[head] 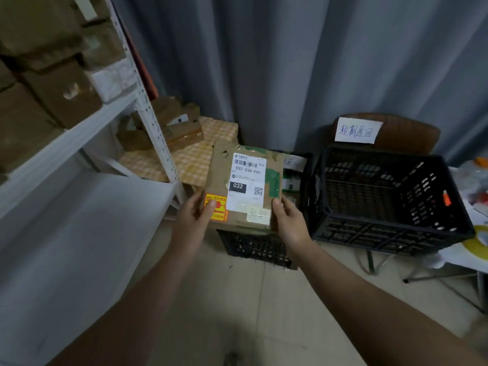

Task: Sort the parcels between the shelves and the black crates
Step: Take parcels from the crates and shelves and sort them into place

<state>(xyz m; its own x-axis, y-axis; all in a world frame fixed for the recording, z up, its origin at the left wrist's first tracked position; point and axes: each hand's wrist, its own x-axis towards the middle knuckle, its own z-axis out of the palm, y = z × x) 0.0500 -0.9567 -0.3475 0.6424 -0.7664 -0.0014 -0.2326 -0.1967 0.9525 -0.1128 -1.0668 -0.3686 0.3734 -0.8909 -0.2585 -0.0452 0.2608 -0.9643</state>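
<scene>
Gripping a cardboard parcel [244, 184] by its two near corners, both hands hold it out in front of the person. The left hand [195, 216] has its thumb laid over a yellow sticker [217, 207] at the near-left corner, with its fingers tucked beneath the box. The right hand [289, 220] pinches the near-right corner, thumb on top just beside a strip of green tape [273, 180], its fingers hidden underneath.

The parcel lies nearly flat with its broad face up. Its long axis runs away from the person, leaning slightly to the right at the far end. A white shipping label [248, 180] on top reads upright from the wearer's side, with the barcode towards the far edge and the number 032 nearer the hands.

The parcel sits over a small black crate [253, 247] on the tiled floor. From this angle it is hard to say whether the box touches the crate's rim or hangs just above it.

Just to the right stands a larger black crate [383, 202], seemingly on a brown chair [408, 133] whose back carries a handwritten paper sign [357, 130].

To the left is a white metal shelf unit [87, 128] with brown boxes [52, 88] stacked on its upper level. Beyond its upright, more boxes [182, 130] rest on a checked cloth [203, 154]. A grey curtain [290, 62] hangs behind everything.
</scene>
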